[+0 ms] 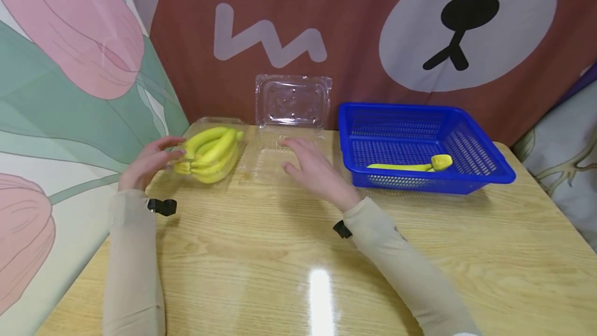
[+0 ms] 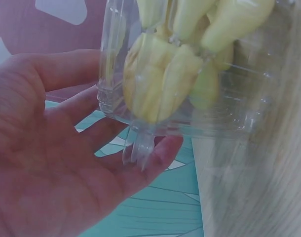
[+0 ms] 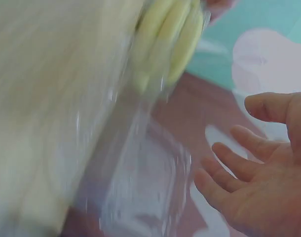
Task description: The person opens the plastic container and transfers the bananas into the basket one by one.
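Note:
A bunch of yellow bananas [image 1: 212, 157] lies inside a clear plastic box [image 2: 239, 116] at the left of the table. My left hand [image 1: 148, 164] touches the near left end of that box; in the left wrist view its fingers reach behind the plastic, fairly straight. A second clear box [image 1: 294, 102] stands with its lid raised at the back, beside the first. Above the front of this second box is my right hand [image 1: 314, 170], its fingers spread and holding nothing. The right wrist view shows the same hand [image 3: 259, 168] apart from the plastic.
To the right stands a blue plastic basket [image 1: 501, 172] with perforated walls. In it lies a long yellow item [image 1: 440, 163] with a thicker end, partly hidden by the near wall. A patterned cloth [image 1: 354, 25] hangs right behind the wooden table [image 1: 261, 274].

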### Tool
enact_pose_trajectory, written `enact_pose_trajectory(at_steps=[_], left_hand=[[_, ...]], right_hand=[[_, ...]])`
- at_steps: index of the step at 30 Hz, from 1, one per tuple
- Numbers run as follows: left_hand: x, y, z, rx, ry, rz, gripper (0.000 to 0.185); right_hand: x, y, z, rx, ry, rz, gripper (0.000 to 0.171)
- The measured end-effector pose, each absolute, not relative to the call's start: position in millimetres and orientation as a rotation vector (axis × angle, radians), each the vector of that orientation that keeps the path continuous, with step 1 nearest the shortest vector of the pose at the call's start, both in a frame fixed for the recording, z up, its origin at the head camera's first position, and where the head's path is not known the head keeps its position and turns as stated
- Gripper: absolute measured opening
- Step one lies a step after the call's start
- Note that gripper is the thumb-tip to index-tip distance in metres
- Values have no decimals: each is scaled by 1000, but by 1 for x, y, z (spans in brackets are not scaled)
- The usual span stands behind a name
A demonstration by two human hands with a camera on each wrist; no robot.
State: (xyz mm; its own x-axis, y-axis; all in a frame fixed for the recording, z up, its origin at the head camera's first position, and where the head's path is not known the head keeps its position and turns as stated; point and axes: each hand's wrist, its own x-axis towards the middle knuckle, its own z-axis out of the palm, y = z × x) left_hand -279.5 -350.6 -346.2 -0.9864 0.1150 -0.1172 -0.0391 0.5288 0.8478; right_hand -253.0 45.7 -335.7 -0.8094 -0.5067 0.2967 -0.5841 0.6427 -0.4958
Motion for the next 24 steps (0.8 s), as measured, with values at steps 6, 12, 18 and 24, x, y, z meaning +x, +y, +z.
enact_pose_trajectory(at_steps=[6,12,18,24], left_hand=[[-281,-352,-349,68,2571,1499,59],[-281,-354,-351,74,2562,1536,56],[-275,-348,-343,59,2492,1628,52],[-271,-350,-343,45,2463,1668,47]], right_hand=[[-244,-7,-345,934,-2768,1051,53],[-239,-47,-349,957,-2766,1456,55],[-237,-68,-350,890,-2750,1918,60],[-239,-76,-356,855,-2683,2127,61]])
